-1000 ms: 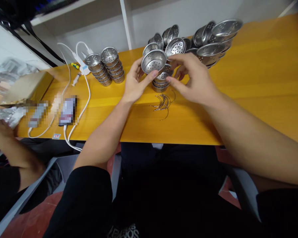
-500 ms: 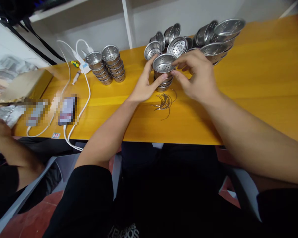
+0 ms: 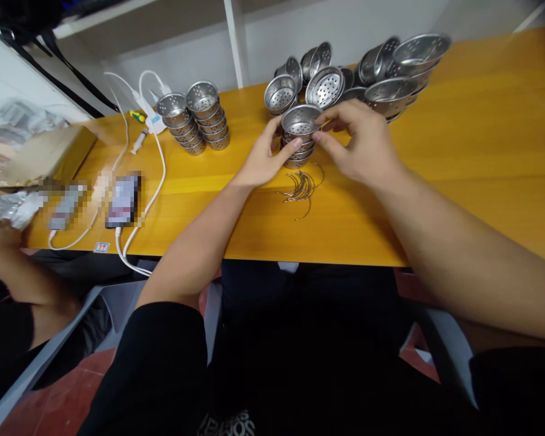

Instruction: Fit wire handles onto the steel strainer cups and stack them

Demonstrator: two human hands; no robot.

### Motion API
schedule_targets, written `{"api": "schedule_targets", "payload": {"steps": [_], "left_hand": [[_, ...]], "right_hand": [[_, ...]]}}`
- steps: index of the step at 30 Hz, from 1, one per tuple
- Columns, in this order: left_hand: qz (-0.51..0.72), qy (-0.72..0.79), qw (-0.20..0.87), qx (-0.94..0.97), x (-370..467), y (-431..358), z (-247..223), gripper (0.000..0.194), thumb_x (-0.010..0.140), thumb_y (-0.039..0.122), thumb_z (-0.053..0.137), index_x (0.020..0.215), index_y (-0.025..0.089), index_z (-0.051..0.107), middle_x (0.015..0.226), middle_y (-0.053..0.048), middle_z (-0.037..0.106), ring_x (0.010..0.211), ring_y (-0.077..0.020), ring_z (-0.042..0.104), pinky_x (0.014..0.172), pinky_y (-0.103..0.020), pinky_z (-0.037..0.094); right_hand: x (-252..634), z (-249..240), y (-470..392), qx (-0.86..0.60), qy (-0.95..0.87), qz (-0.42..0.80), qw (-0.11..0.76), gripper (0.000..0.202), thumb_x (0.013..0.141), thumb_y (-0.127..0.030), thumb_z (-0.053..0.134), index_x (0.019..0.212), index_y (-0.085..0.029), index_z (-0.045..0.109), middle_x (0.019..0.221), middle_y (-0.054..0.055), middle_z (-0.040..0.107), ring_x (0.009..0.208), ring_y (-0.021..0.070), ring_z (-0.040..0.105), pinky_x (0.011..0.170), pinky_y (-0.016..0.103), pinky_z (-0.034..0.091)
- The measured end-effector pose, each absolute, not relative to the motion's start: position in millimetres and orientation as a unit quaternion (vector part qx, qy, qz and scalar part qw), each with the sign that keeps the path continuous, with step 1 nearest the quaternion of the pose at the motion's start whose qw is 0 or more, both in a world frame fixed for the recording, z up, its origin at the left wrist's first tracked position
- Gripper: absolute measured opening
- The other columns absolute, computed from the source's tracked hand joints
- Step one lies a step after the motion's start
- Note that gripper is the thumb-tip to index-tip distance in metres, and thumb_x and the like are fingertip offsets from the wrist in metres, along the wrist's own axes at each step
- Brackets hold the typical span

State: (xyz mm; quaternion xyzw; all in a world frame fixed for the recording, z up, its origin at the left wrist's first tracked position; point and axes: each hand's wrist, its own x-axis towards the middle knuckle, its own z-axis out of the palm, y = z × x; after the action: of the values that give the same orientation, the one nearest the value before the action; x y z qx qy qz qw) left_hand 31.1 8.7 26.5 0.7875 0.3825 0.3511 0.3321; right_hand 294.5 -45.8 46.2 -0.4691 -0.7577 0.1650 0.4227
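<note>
- Head view, top cup (image 3: 301, 123): perforated metal, upright on the central stack (image 3: 298, 158); its perforated floor is visible inside.
- Left hand (image 3: 263, 156): thumb and fingers clamped around the top cup.
- Right hand (image 3: 361, 142): thumb and fingers bent at the cup's right rim (whether clamped on it cannot be determined).
- Curved wires (image 3: 301, 186): loose on the table (image 3: 481, 151), just before the central stack.
- Two cup stacks (image 3: 208, 121): upright, side by side, left of the hands.
- Tilted cup (image 3: 326, 88): behind the central stack, perforated base visible through its mouth.
</note>
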Motion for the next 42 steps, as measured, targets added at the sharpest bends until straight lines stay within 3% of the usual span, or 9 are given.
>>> {"api": "schedule_targets", "payload": {"steps": [7, 11, 14, 16, 18, 23, 29, 36, 42], "left_hand": [[0.447, 0.435, 0.251, 0.740, 16, 23, 21, 0.089, 0.114, 0.073, 0.094, 0.188, 0.041, 0.057, 0.201, -0.013, 0.056, 0.181, -0.0405, 0.063, 0.151, -0.057, 0.061], [0.540, 0.406, 0.198, 0.710, 8, 15, 31, 0.051, 0.116, 0.071, 0.092, 0.148, 0.035, 0.078, 0.165, -0.013, 0.076, 0.156, -0.0397, 0.077, 0.139, -0.059, 0.068], [0.461, 0.352, 0.261, 0.772, 14, -6, 37, 0.034, 0.122, 0.063, 0.083, 0.126, 0.029, 0.081, 0.133, -0.010, 0.082, 0.133, -0.0334, 0.086, 0.130, -0.056, 0.073], [0.369, 0.314, 0.330, 0.810, 20, -15, 32, 0.029, 0.120, 0.054, 0.083, 0.133, 0.027, 0.082, 0.135, -0.011, 0.087, 0.128, -0.0306, 0.089, 0.128, -0.055, 0.076], [0.292, 0.292, 0.382, 0.827, 24, -15, 23, 0.043, 0.114, 0.046, 0.088, 0.151, 0.027, 0.080, 0.160, -0.015, 0.088, 0.144, -0.0326, 0.089, 0.138, -0.055, 0.073], [0.259, 0.319, 0.406, 0.816, 22, 8, -1, 0.082, 0.112, 0.044, 0.094, 0.184, 0.025, 0.061, 0.207, -0.020, 0.056, 0.191, -0.0428, 0.062, 0.165, -0.062, 0.050], [0.272, 0.384, 0.346, 0.811, 15, 16, -3, 0.085, 0.117, 0.043, 0.089, 0.187, 0.006, 0.056, 0.201, -0.031, 0.059, 0.193, -0.0424, 0.059, 0.167, -0.055, 0.045], [0.269, 0.394, 0.319, 0.819, 12, 16, 4, 0.077, 0.118, 0.036, 0.088, 0.186, 0.012, 0.061, 0.202, -0.025, 0.061, 0.192, -0.0374, 0.061, 0.167, -0.052, 0.044], [0.250, 0.447, 0.283, 0.811, 9, 17, 15, 0.085, 0.118, 0.038, 0.089, 0.188, 0.003, 0.058, 0.203, -0.030, 0.058, 0.194, -0.0381, 0.058, 0.168, -0.047, 0.042]], "right_hand": [[276, 43, -51, -0.423, -0.753, 0.271, 0.426, 0.114, 0.101, -0.111, 0.075, 0.197, -0.052, 0.057, 0.182, 0.005, 0.080, 0.168, 0.0534, 0.066, 0.138, 0.081, 0.057], [265, 39, -52, -0.407, -0.758, 0.314, 0.402, 0.122, 0.097, -0.109, 0.081, 0.202, -0.058, 0.045, 0.190, -0.002, 0.075, 0.182, 0.0499, 0.054, 0.144, 0.082, 0.054], [269, 28, -42, -0.399, -0.760, 0.299, 0.416, 0.103, 0.102, -0.099, 0.085, 0.190, -0.051, 0.065, 0.187, 0.004, 0.076, 0.171, 0.0532, 0.065, 0.140, 0.085, 0.056], [278, 20, -33, -0.414, -0.752, 0.276, 0.433, 0.087, 0.106, -0.092, 0.086, 0.177, -0.041, 0.077, 0.179, 0.013, 0.081, 0.150, 0.0524, 0.078, 0.134, 0.084, 0.060], [288, 12, -23, -0.442, -0.737, 0.247, 0.447, 0.076, 0.110, -0.087, 0.086, 0.166, -0.037, 0.081, 0.167, 0.018, 0.086, 0.135, 0.0497, 0.083, 0.126, 0.082, 0.064], [307, 4, -6, -0.480, -0.712, 0.198, 0.473, 0.063, 0.113, -0.083, 0.083, 0.155, -0.035, 0.081, 0.154, 0.020, 0.090, 0.123, 0.0450, 0.082, 0.113, 0.074, 0.066], [316, 2, -4, -0.481, -0.727, 0.200, 0.446, 0.064, 0.122, -0.083, 0.071, 0.165, -0.037, 0.077, 0.162, 0.017, 0.087, 0.124, 0.0429, 0.078, 0.111, 0.070, 0.064], [309, -2, -3, -0.483, -0.714, 0.203, 0.464, 0.077, 0.109, -0.092, 0.086, 0.156, -0.032, 0.081, 0.152, 0.021, 0.090, 0.113, 0.0407, 0.079, 0.100, 0.065, 0.067], [309, -3, -6, -0.483, -0.711, 0.222, 0.460, 0.076, 0.112, -0.100, 0.073, 0.162, -0.043, 0.080, 0.160, 0.014, 0.087, 0.120, 0.0440, 0.075, 0.108, 0.072, 0.062]]}}
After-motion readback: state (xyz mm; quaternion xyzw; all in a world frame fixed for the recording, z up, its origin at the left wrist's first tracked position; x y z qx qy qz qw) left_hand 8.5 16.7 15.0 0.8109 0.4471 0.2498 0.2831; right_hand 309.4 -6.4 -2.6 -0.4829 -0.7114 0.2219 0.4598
